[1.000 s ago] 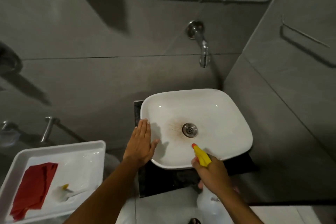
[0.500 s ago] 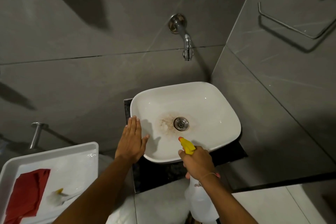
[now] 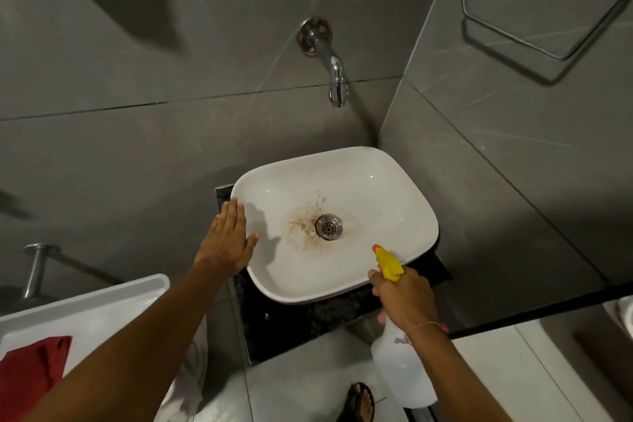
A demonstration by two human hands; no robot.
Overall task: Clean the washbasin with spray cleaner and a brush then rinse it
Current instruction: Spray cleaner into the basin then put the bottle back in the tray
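Leftmost, a red folded cloth [image 3: 32,367] lies in a white plastic tray [image 3: 102,298]. Next, the left hand [image 3: 227,238] rests flat and open on the left rim of the white ceramic washbasin [image 3: 376,192], which sits on a black stone desk [image 3: 308,322]. Rightward, the right hand [image 3: 402,295] grips a translucent spray bottle with a yellow nozzle [image 3: 388,262] at the basin's near right edge.

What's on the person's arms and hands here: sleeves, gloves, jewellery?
Both forearms are bare, no sleeves in frame, no gloves. The left hand carries no ring, watch or band that shows. The right hand has a thin, light-coloured thread band around the wrist; no rings or watch visible.
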